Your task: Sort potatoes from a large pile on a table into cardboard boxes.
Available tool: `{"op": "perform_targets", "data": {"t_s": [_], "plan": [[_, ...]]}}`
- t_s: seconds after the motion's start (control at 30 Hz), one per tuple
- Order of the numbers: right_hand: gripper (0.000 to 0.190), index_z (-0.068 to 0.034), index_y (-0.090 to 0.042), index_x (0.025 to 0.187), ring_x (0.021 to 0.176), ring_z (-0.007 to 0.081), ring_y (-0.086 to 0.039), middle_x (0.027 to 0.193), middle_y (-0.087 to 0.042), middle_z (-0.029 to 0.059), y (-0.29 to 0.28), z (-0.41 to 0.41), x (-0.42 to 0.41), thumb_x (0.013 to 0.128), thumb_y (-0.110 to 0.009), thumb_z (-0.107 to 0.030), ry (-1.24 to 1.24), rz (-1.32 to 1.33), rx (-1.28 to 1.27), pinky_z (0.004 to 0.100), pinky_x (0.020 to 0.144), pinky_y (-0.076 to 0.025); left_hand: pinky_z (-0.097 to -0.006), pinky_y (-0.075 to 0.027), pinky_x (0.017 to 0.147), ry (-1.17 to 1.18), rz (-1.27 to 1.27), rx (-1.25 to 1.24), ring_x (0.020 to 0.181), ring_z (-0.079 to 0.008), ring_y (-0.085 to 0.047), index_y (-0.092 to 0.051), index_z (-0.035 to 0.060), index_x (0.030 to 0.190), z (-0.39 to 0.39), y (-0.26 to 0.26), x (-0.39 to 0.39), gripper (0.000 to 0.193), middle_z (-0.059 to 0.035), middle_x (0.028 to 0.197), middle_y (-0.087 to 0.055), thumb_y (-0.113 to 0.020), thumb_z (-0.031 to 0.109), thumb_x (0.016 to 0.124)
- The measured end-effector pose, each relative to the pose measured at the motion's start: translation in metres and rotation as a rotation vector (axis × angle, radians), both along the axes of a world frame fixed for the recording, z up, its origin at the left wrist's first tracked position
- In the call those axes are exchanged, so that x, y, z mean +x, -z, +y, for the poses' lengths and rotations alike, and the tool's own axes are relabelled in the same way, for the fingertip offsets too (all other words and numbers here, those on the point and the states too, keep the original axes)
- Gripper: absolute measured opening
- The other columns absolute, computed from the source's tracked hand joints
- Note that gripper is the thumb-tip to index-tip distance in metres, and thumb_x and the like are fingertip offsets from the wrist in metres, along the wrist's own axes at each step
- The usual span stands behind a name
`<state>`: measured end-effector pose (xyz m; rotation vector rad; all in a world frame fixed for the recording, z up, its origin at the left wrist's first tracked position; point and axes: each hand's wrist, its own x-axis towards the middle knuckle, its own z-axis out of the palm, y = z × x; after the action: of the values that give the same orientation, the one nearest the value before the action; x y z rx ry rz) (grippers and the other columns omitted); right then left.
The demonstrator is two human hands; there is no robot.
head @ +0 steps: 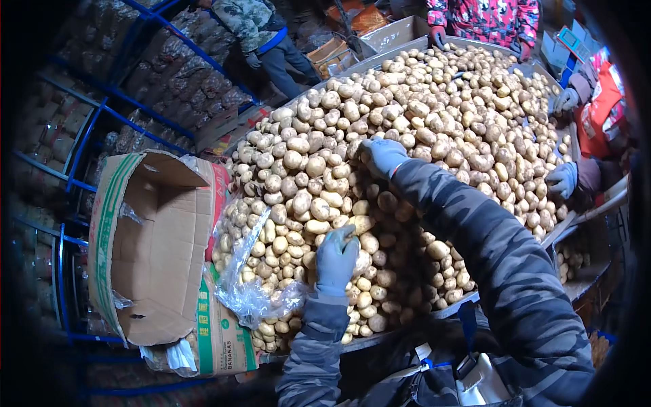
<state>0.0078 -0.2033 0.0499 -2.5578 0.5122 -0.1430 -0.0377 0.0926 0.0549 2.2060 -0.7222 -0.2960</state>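
Observation:
A large heap of potatoes [315, 165] fills a metal-edged table before me. My left hand [337, 257], in a grey-blue glove, is over the near part of the heap, its thumb and fingers bent beside a yellowish potato [361, 224]; whether it grips one cannot be told. Farther in, my right hand [385, 155], in a like glove, has its fingers curled at a brownish potato [355, 149]; its grip is partly hidden by the hand itself. Clear plastic film [249, 290] lies over potatoes left of my left hand.
An empty cardboard box [157, 259] stands at the left, on a printed banana carton [226, 336]. A co-worker's gloved hands [562, 180] are at the table's right edge; another person in a pink patterned jacket [483, 20] is at the far edge. Someone in camouflage [249, 25] stands beyond, near blue racks [84, 145].

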Motion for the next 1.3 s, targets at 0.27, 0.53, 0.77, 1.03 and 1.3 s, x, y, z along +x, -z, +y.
{"op": "perform_targets", "data": {"t_s": [0.27,0.53,0.77,1.03,1.3], "plan": [[0.041,-0.008,-0.061,0.13,0.079,0.0155,-0.066,0.098,-0.067,0.0012,-0.024,-0.083,-0.128,0.102,-0.06,-0.039,-0.008,-0.234,1.597,0.027,0.063,-0.052,-0.0459,-0.051,0.095,-0.018,-0.518,0.044,0.106,-0.0366,-0.064,-0.067,0.0059,0.122,-0.071,-0.014,0.132,0.04,-0.0188,0.115,-0.068,-0.072,0.023,0.086],[0.032,0.0,-0.07,0.118,0.093,0.0184,-0.066,0.108,-0.072,0.007,-0.013,-0.118,-0.185,0.098,-0.064,-0.025,0.128,-0.307,1.4,0.0326,0.074,-0.057,-0.0483,-0.051,0.097,0.003,-0.628,0.655,0.109,-0.0381,-0.065,-0.068,0.01,0.125,-0.14,-0.017,0.186,0.047,-0.0164,0.115,-0.071,-0.068,0.017,0.078],[0.025,0.001,-0.074,0.113,0.088,0.0118,-0.068,0.102,-0.074,0.0082,-0.017,-0.072,-0.209,0.094,-0.061,-0.009,-0.031,-0.398,1.411,0.0259,0.076,-0.056,-0.0291,-0.054,0.096,-0.019,0.46,-0.479,0.121,-0.0207,-0.061,-0.053,-0.0018,0.144,-0.121,-0.05,0.113,0.065,-0.0173,0.137,-0.06,-0.068,-0.005,0.08],[0.046,-0.006,-0.062,0.134,0.073,0.0132,-0.067,0.101,-0.069,0.0064,-0.025,0.008,-0.23,0.102,-0.06,-0.038,0.013,-0.1,1.774,0.029,0.056,-0.054,-0.0424,-0.043,0.117,0.332,0.842,-0.68,0.143,-0.0275,-0.047,-0.042,0.001,0.154,-0.131,-0.043,-0.046,0.08,-0.0158,0.154,-0.048,-0.068,-0.007,0.078],[0.074,-0.006,-0.051,0.149,0.121,0.0155,-0.06,0.139,-0.06,0.0055,-0.021,0.034,-0.299,0.081,-0.08,-0.005,0.074,-0.352,1.566,0.0311,0.103,-0.051,-0.0324,-0.049,0.105,0.244,0.86,-0.367,0.123,-0.0192,-0.059,-0.047,-0.0018,0.15,-0.107,-0.046,-0.092,0.06,-0.0113,0.138,-0.059,-0.066,0.004,0.093]]}}
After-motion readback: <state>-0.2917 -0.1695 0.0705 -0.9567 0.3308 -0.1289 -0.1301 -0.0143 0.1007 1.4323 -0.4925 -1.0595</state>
